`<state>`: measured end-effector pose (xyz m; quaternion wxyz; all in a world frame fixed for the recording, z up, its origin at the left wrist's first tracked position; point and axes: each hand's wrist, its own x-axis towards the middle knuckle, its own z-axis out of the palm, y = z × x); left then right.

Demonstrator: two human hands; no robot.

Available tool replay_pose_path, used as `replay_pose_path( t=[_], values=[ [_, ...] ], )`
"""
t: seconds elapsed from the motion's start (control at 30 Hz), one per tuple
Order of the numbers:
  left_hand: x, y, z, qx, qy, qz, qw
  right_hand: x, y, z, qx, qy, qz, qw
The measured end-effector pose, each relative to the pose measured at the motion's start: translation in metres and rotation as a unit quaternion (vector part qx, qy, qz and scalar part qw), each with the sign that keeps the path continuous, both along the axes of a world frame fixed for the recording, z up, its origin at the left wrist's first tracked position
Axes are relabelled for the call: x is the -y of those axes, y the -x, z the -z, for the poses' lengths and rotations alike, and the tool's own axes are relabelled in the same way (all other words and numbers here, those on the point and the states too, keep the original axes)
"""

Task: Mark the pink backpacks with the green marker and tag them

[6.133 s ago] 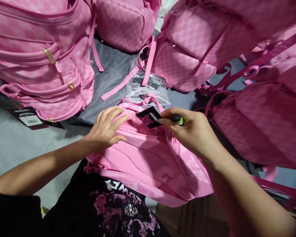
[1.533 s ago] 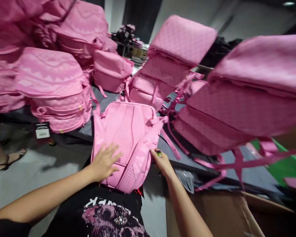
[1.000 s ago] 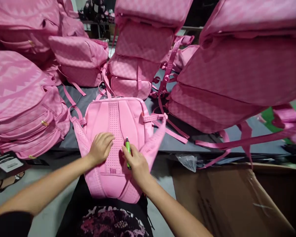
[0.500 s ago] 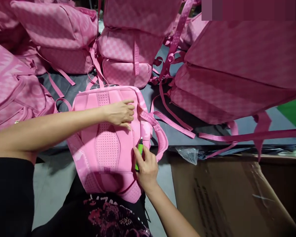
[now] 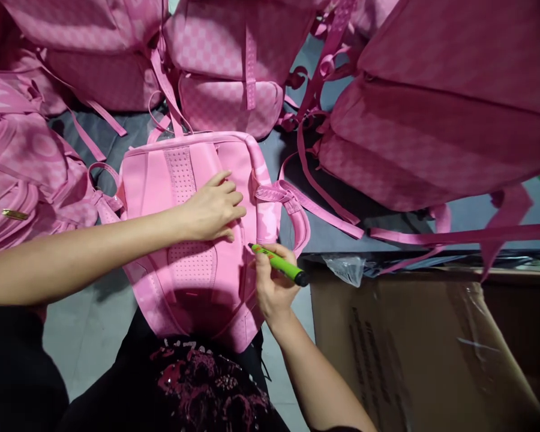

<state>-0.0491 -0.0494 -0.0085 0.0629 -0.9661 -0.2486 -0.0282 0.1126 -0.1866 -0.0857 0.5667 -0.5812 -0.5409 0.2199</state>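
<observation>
A pink backpack [image 5: 193,180] lies back-side up at the table's near edge, its padded back panel facing me. My left hand [image 5: 211,207] rests on that panel with the fingers curled and pressed down on the fabric. My right hand [image 5: 272,288] is closed on a green pen-shaped tool [image 5: 279,264], whose tip touches the backpack's right side near the shoulder strap [image 5: 292,207]. The strap loops out to the right of the bag.
Several more pink checkered backpacks [image 5: 227,66] crowd the grey table [image 5: 337,234] at the back, left and right, with loose straps trailing. A brown cardboard box [image 5: 409,342] stands at the lower right. A clear plastic bag [image 5: 344,267] hangs off the table's edge.
My right hand has turned the green tool from upright to nearly level, tip against the bag's right side. My left hand stays on the back panel. The view has tilted down.
</observation>
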Motion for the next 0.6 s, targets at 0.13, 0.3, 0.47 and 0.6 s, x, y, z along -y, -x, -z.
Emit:
replay_pose_path(
  t=[0.13, 0.3, 0.47, 0.6],
  values=[
    [0.012, 0.007, 0.012, 0.043, -0.048, -0.004, 0.998, -0.021, 0.007, -0.004, -0.086, -0.002, 0.031, 0.996],
    [0.019, 0.012, 0.023, 0.088, -0.091, 0.004, 0.992, -0.034, 0.011, -0.010, -0.047, 0.012, 0.044, 0.998],
    [0.016, 0.013, 0.030, 0.129, -0.103, 0.019, 0.986, -0.038, 0.012, -0.014, 0.065, -0.014, 0.034, 0.997],
    [0.015, 0.014, 0.037, 0.142, -0.114, 0.022, 0.983, -0.041, 0.009, -0.016, 0.124, -0.014, 0.044, 0.991]
  ],
)
